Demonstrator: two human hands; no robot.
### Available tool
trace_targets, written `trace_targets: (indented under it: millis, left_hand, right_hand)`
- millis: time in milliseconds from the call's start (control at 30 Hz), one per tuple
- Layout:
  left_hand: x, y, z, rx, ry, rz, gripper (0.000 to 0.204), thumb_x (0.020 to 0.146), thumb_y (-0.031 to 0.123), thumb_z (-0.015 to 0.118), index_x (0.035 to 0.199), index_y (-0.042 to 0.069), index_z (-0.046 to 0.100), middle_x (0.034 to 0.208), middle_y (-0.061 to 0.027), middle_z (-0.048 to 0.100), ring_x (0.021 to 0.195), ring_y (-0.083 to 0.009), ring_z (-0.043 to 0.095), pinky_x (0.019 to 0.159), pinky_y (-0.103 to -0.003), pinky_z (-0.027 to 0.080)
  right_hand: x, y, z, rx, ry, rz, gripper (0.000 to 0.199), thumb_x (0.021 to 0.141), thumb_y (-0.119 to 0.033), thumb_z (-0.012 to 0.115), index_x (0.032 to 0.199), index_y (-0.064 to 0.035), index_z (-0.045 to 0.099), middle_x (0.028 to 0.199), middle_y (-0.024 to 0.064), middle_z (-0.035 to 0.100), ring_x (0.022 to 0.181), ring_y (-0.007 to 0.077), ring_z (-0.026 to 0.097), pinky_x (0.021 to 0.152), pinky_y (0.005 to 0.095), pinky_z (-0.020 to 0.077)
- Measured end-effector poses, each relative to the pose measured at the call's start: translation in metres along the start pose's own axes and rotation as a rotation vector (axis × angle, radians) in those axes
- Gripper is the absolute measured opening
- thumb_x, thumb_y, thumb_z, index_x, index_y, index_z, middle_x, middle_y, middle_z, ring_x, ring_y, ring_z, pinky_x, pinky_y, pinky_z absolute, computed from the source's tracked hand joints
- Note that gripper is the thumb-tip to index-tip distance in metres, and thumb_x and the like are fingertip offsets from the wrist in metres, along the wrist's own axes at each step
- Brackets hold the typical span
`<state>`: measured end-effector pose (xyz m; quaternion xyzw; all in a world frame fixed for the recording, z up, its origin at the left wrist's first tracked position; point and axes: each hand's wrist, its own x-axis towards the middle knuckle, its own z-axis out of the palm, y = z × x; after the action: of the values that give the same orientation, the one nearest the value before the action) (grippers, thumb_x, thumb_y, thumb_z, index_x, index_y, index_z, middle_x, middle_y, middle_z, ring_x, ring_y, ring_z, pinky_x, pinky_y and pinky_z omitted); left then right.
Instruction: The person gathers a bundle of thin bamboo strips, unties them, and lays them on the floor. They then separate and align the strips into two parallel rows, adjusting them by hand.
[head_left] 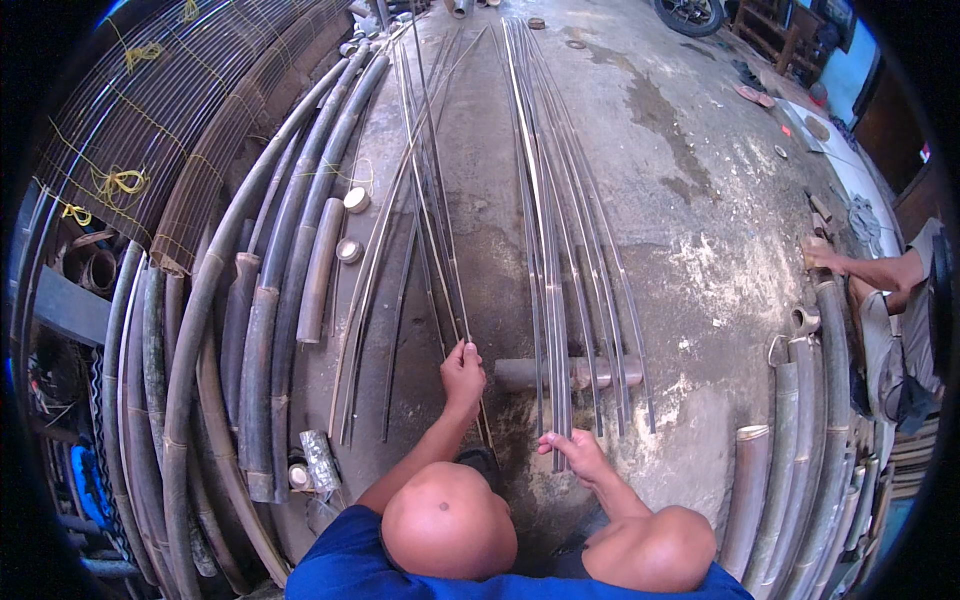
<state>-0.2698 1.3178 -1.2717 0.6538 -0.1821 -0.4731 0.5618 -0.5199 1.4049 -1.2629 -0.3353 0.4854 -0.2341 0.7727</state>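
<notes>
Currently, item one: the left bare hand (462, 384) is clenching its grip on the near part of thin, dark-and-pale bamboo strips (458, 290), exact count not being clear, with their lengths running toward the far end of the grey concrete floor (700, 290). Item two: the right bare hand (583, 456) is pinching, thumb against fingers, the near end of a narrow bundle of long brown bamboo slats (553, 300), which is lying to the right of the first group. Item three: a short brown bamboo tube (518, 375) is lying crosswise beneath the slats, just beyond the right hand.

Surroundings: thick grey-brown bamboo poles (264, 370) are lying at left; a co-worker's hand (822, 254) is resting at right. Far left, a dark slatted bamboo blind (160, 110) is carrying yellow cord ties (120, 183).

Step, as judged: the person is apparently separating strips lengthwise into left and right groups. A next move is probably calling for light, steady guiding from the near ends, lest the far ends be tangling.

Markings: no brand, label or writing is showing legibly on strips, slats, tube or poles.
</notes>
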Motion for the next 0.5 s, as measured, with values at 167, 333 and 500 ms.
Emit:
trace_targets:
  millis: [167,333,500]
  left_hand:
    - [0.028,-0.005,-0.01,0.048,-0.046,-0.031,0.025,0.107,0.029,0.05,0.103,0.01,0.064,0.069,0.0053,0.045,0.05,-0.0054,0.04,0.043,-0.026,0.033]
    - [0.029,-0.005,-0.005,0.034,-0.048,-0.102,0.031,0.107,0.031,0.049,0.113,0.005,0.064,0.075,0.0016,0.052,0.057,-0.0084,0.049,0.049,-0.027,0.042]
    - [0.055,-0.06,-0.019,0.925,0.125,0.714,0.053,0.104,0.034,0.054,0.14,-0.005,0.051,0.118,-0.0183,0.06,0.097,-0.0239,0.065,0.085,-0.035,0.054]
  right_hand:
    - [0.002,0.008,-0.006,-0.014,0.012,-0.026,0.029,0.099,-0.028,0.067,0.106,-0.0009,0.073,0.094,0.0064,0.074,0.08,0.0099,0.066,0.064,0.0282,0.0543]
    - [-0.003,-0.003,0.0,-0.042,0.021,-0.007,0.03,0.098,-0.029,0.068,0.108,-0.0017,0.073,0.094,0.0041,0.072,0.08,0.0101,0.064,0.067,0.0287,0.0541]
    - [-0.004,-0.009,0.01,0.003,0.002,0.003,0.027,0.098,-0.029,0.069,0.107,-0.0047,0.074,0.088,-0.0006,0.068,0.076,0.0082,0.061,0.065,0.0269,0.0513]
